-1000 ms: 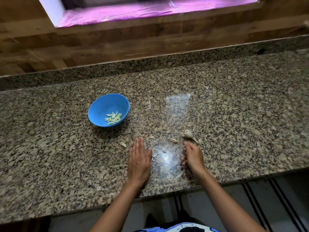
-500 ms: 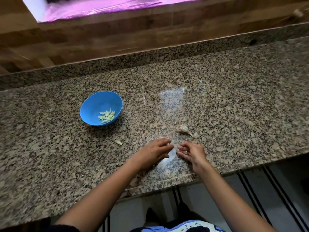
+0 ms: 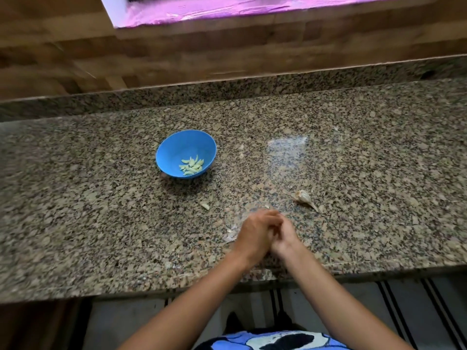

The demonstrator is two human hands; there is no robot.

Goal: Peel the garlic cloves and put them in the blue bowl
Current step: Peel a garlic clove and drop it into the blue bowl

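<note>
Working close together at the near edge of the granite counter (image 3: 353,152), the left hand (image 3: 255,233) and right hand (image 3: 285,236) touch with fingers curled inward, likely so both can pick at one clove; what they hold is hidden, so I cannot tell. Peeled cloves (image 3: 191,165) lie in the blue bowl (image 3: 177,147), set to the left within reach. A garlic piece (image 3: 304,197) waits just beyond the hands to the right, a small clove bit (image 3: 205,206) sits apart, and papery skins (image 3: 230,234) gather beside the left hand
</note>
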